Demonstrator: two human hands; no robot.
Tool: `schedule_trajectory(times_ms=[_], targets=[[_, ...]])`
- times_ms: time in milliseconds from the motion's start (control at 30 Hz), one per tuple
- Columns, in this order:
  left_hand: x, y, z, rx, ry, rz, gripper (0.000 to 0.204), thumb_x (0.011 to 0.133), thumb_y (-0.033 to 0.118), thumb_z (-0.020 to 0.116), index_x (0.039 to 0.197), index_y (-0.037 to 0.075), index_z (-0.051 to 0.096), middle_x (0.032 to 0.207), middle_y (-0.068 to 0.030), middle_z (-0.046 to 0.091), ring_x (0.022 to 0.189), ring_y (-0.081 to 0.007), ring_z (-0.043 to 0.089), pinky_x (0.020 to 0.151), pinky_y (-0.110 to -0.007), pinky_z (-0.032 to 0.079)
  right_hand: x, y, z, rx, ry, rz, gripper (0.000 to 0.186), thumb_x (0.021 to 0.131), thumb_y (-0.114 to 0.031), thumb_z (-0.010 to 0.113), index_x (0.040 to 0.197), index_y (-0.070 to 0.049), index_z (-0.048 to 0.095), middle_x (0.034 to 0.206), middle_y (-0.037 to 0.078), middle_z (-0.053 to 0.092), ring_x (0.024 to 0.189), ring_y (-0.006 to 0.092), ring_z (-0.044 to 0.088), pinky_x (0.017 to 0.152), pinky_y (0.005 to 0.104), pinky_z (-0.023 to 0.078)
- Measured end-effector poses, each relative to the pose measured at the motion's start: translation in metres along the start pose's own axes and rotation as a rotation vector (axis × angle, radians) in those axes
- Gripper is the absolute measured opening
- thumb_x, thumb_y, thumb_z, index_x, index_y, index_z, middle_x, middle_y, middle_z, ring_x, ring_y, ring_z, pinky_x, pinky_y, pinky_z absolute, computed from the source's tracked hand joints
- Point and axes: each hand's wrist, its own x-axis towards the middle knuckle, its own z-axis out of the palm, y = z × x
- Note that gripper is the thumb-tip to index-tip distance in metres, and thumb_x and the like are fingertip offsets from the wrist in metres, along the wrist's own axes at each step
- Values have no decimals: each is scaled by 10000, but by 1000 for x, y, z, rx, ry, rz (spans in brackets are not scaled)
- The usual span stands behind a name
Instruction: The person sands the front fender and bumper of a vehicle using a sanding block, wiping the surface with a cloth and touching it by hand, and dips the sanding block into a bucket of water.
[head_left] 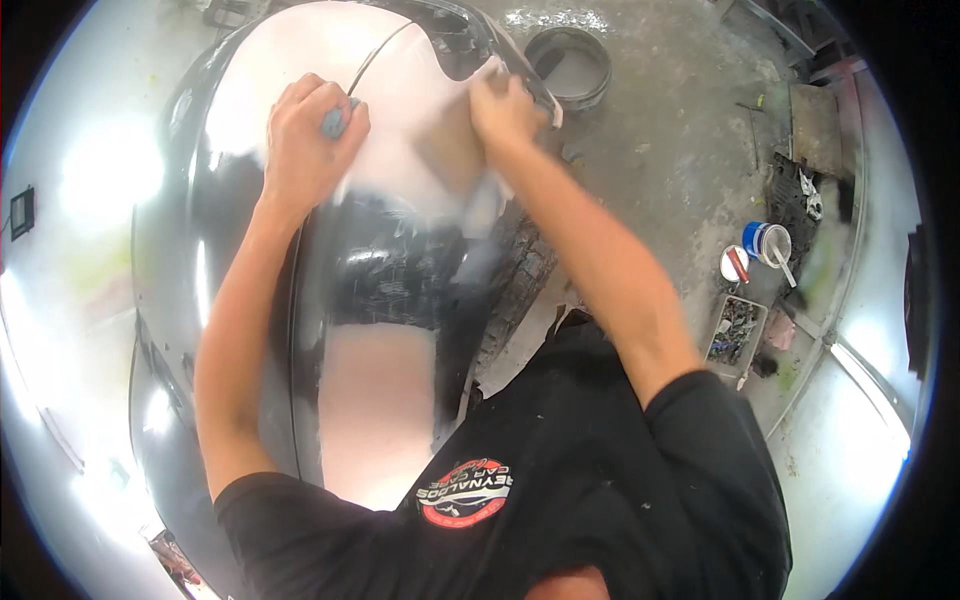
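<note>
My left hand is closed around a small blue-grey sponge, just above or against the pale pink filler coat on a dark car's body. On the right of the same panel, my right hand grips a tan-grey sheet of sandpaper, smeared by motion and lying over the pale surface. Nearer to me, the dark panel is scuffed with whitish marks. A second pale pink patch lies closest to my body.
A dark bucket with cloudy liquid stands on the wet concrete floor, beyond the car's edge. A tyre shows beside the panel. At right are a blue-and-white tub, a round white lid and a bin of small items.
</note>
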Motion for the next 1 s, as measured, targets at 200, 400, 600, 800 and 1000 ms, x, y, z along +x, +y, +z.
schedule_trajectory(times_ms=[200,400,600,800,1000], targets=[[-16,-11,-2,54,-21,-47,220,839,102,805,765,53,603,830,-106,602,854,-327,605,809,-447,485,-16,49,20,45,15,-198,858,877,-491,698,1495,83,536,1403,314,645,1334,510,498,1198,498,355],[0,0,6,23,10,-29,225,836,108,807,762,62,600,833,-99,607,866,-322,612,807,-443,484,19,16,3,12,52,-46,887,885,-522,697,1527,63,522,1358,358,647,1314,530,513,1225,493,341],[-11,-9,3,129,35,-48,240,881,99,805,782,8,607,857,-134,635,803,-299,636,767,-410,509,9,54,23,133,-46,-174,944,878,-537,712,1588,34,467,1480,443,445,1397,533,429,1211,493,360],[4,-2,9,182,162,-260,200,908,233,816,849,101,677,956,-93,663,984,-319,641,911,-486,452,25,26,12,71,67,-62,920,871,-514,721,1599,-10,473,1399,450,518,1389,536,422,1220,515,350],[-14,-23,0,425,185,-470,367,944,441,808,1074,104,740,1127,-121,684,1121,-332,643,1004,-515,461,-11,54,18,91,-45,-214,955,914,-551,689,1595,70,438,1540,378,484,1454,495,391,1255,489,315]])
